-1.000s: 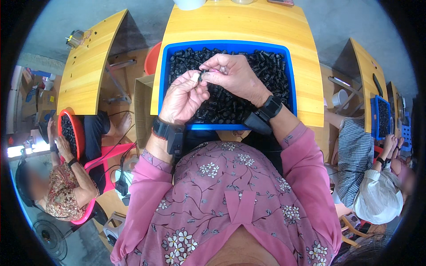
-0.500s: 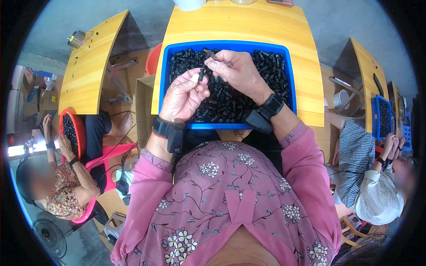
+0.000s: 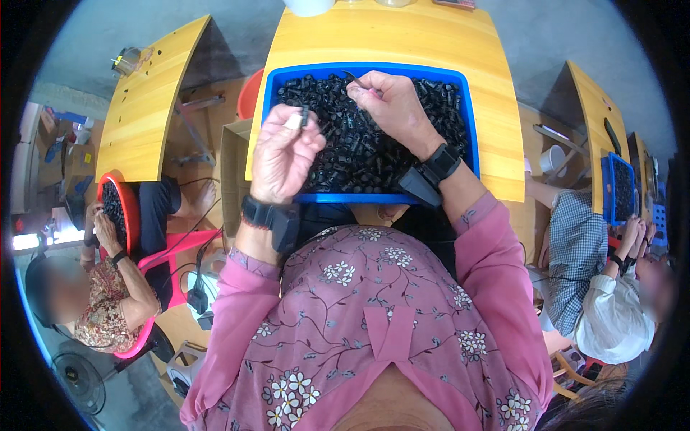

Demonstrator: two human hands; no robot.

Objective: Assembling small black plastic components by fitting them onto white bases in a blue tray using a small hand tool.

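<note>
Raised over the left side of the blue tray [image 3: 359, 197], my left hand [image 3: 286, 151] pinches a small black plastic part [image 3: 305, 117] between thumb and fingers. Something pale covers the tip of that thumb. My right hand [image 3: 395, 108] is closed round a small, thin blade [image 3: 352, 76], whose dark tip points up and to the left; its handle is hidden in my fingers. The blade and the held part are apart. Many loose black plastic parts [image 3: 352, 158] of the same sort fill the tray beneath both hands.
The tray rests on a yellow wooden table [image 3: 496, 129], with a white container [image 3: 309, 6] at its far edge. A cardboard box [image 3: 236, 158] stands left of it. A co-worker sits on each side, one by a red basin [image 3: 129, 215], one by another blue tray [image 3: 622, 190].
My left hand has moved left, away from the blade, with the black part still pinched. My right hand has shifted slightly up and right, and its blade has turned.
</note>
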